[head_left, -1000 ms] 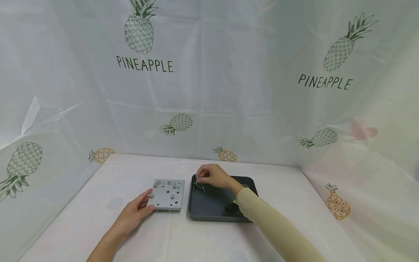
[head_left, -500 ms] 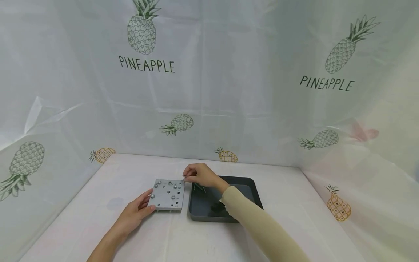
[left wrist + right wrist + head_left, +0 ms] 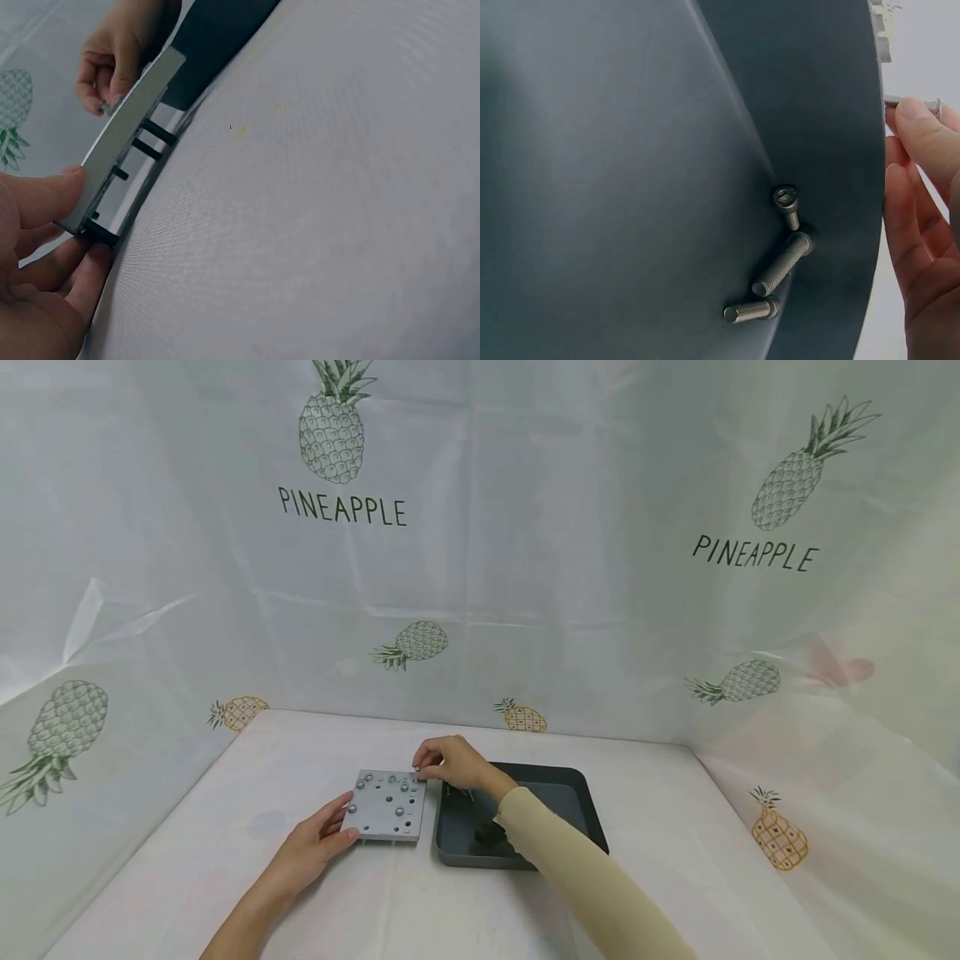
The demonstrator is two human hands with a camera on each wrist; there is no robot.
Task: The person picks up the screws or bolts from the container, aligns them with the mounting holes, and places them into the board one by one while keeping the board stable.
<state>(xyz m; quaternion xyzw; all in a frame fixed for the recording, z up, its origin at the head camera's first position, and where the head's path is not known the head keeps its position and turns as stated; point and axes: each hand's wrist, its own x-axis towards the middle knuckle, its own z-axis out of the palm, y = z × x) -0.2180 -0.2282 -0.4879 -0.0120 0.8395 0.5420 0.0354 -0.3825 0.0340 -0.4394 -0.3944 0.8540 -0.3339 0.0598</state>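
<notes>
My left hand [image 3: 311, 843] grips the left side of a square metal plate [image 3: 378, 822] with several holes, its thumb on the edge and its fingers lower down. Socket head bolts [image 3: 400, 811] stand in some of the holes, and in the left wrist view their shanks [image 3: 159, 131] stick out below the plate at uneven lengths. My right hand [image 3: 453, 762] pinches another socket head bolt [image 3: 932, 107] between thumb and fingertips, right at the plate's far right corner. The lower part of that bolt is hidden in the head view.
Just right of the plate lies a dark grey tray [image 3: 480, 862] with a raised rim, under my right forearm. Three loose bolts [image 3: 784, 262] lie by its left wall. A white cloth [image 3: 420, 918] covers the table, and a pineapple-print curtain [image 3: 540, 568] hangs behind.
My right hand has moved left from over the tray to the plate's far right corner, bringing the pinched bolt along. The left hand stays on the plate; the head view shifted slightly.
</notes>
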